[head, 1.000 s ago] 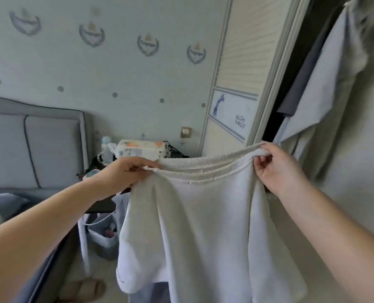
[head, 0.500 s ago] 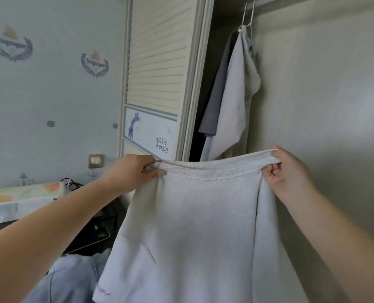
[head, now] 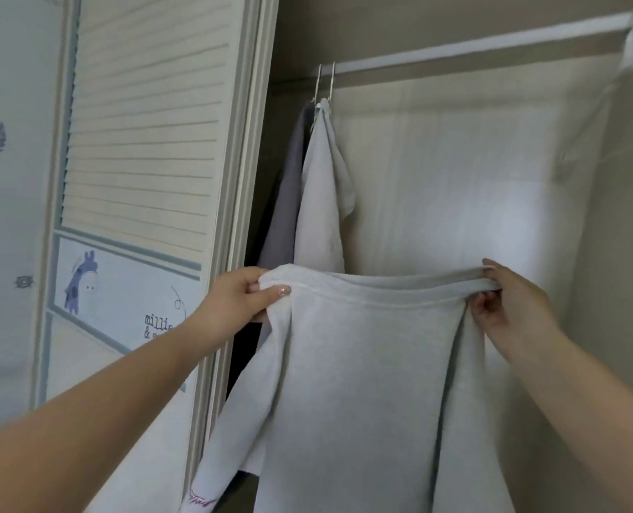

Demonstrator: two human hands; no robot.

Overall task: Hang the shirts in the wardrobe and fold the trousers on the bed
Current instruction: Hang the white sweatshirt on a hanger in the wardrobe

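Head view: pale grey shirt stretched flat, ribbed hem uppermost.

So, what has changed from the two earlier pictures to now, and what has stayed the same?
The view swung from the bed side up to the open wardrobe; the rail now shows, and the bed is gone from view. The held light grey shirt came closer to the wardrobe. Unchanged: the left hand and the right hand grip its ribbed edge, and two garments hang at the rail's left end.
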